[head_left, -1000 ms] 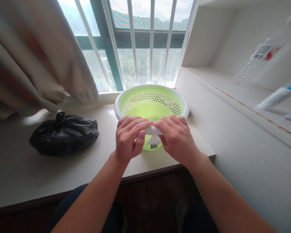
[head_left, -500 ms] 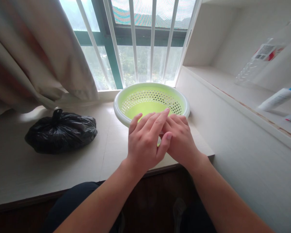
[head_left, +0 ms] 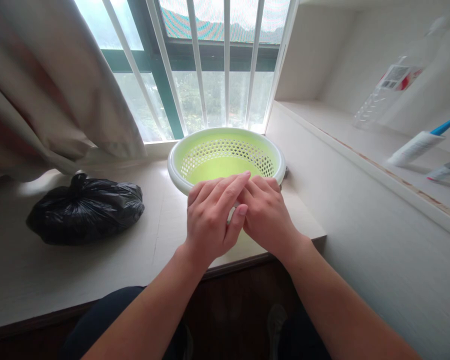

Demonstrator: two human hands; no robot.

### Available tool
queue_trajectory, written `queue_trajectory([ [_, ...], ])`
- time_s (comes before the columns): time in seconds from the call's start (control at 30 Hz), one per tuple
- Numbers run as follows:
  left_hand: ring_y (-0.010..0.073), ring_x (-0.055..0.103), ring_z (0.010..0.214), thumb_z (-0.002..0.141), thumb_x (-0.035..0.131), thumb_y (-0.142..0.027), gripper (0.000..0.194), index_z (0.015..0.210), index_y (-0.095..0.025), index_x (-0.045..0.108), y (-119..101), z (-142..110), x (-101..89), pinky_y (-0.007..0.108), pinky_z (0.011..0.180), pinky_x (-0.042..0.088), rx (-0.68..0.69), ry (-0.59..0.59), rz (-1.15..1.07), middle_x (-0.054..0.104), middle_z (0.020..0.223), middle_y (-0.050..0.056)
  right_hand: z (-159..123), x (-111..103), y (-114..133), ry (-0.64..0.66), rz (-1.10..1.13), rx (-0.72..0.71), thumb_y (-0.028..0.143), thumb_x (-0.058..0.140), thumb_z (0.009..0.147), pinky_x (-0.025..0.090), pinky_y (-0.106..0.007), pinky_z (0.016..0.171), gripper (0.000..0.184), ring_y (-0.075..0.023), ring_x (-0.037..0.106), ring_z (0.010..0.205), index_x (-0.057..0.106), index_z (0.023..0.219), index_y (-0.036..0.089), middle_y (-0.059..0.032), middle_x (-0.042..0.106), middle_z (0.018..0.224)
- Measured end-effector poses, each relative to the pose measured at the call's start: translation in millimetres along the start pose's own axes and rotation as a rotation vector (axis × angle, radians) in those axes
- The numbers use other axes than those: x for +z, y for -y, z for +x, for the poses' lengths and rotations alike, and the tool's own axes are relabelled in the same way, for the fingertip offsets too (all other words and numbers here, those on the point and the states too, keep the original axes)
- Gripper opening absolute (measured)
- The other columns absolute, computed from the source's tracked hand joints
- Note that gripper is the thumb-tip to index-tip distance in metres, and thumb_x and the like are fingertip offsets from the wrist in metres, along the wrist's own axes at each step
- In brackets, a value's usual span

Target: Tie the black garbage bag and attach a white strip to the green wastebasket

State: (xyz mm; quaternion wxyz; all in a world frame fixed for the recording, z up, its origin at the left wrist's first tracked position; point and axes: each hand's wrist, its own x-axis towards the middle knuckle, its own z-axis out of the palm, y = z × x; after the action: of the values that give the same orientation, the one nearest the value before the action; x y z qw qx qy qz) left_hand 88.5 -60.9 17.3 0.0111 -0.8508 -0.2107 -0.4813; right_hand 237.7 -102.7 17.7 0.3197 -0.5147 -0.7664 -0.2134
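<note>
Hands together over empty green colander

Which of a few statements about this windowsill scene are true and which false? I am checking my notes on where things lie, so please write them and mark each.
1. The green perforated basket stands on the ledge by the barred window. True.
2. The left hand and right hand are far apart. False: they touch, the left fingers lying over the right, at the basket's near rim.
3. A tied black plastic bag lies left of the basket. True.
4. The black bag sits inside the basket. False: it lies on the ledge, apart from it.
5. A white tube with a blue cap lies on the shelf at right. True.
</note>
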Motion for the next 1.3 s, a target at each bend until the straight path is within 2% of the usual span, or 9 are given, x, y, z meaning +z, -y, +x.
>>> queue_trajectory([
  [0.57,0.0263,0.069,0.114,0.103,0.044,-0.030,0.045,0.143,-0.018,0.061,1.8,-0.6,0.4,0.042,0.103,0.044,-0.036,-0.018,0.033,0.076,0.125,0.011,-0.7,-1.3,-1.9,0.020,0.006,0.020,0.018,0.045,0.105,0.036,-0.039,0.089,0.023,-0.0243,0.056,0.093,0.067,0.111,0.017,-0.0095,0.073,0.107],
  [1.1,0.0261,0.068,0.117,0.104,0.044,-0.033,0.044,0.140,-0.017,0.062,2.9,-1.4,-0.2,0.041,0.105,0.042,-0.036,0.003,0.016,0.075,0.127,0.011,-1.7,-2.1,-6.2,0.013,0.000,0.005,0.019,0.047,0.103,0.037,-0.039,0.088,0.021,-0.0247,0.056,0.090,0.067,0.110,0.016,-0.0103,0.074,0.107],
  [1.3,0.0263,0.068,0.117,0.104,0.044,-0.033,0.043,0.139,-0.018,0.063,3.8,-1.4,-0.8,0.041,0.105,0.042,-0.040,0.015,0.017,0.075,0.128,0.011,-3.0,-2.0,-9.1,0.023,0.010,0.003,0.020,0.047,0.104,0.038,-0.039,0.088,0.023,-0.0250,0.057,0.092,0.066,0.116,0.017,-0.0105,0.074,0.109],
])
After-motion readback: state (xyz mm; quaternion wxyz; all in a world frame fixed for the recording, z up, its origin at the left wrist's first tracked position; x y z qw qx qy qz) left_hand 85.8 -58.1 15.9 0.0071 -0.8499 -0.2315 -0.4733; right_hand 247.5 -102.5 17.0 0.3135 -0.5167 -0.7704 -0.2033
